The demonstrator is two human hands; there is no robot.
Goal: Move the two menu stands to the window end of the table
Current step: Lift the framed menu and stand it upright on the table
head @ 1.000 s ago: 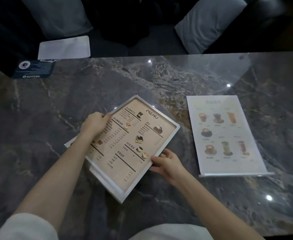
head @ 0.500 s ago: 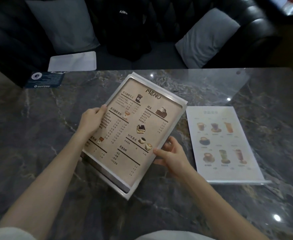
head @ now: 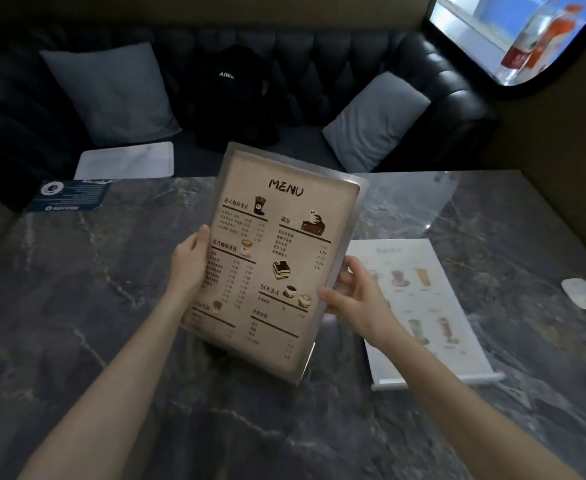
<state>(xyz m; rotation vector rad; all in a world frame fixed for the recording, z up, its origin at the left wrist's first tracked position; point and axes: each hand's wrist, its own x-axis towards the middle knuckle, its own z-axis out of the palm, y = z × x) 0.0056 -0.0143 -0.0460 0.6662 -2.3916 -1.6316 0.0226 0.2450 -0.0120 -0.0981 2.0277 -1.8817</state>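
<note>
Both hands hold the brown menu stand (head: 277,258) tilted up above the dark marble worktop (head: 77,306), the left hand (head: 189,265) gripping its left edge and the right hand (head: 357,292) its right edge, while a white menu stand (head: 433,306) lies flat just beside it on the right.

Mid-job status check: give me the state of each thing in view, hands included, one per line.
Brown menu stand: lifted off the table, tilted up, held at both side edges.
Left hand: gripping the brown menu stand's left edge.
Right hand: gripping its right edge.
White drinks menu stand: lying flat on the table, untouched.
Marble table: bearing the white stand.
Blue card: flat at the table's far left edge.
</note>
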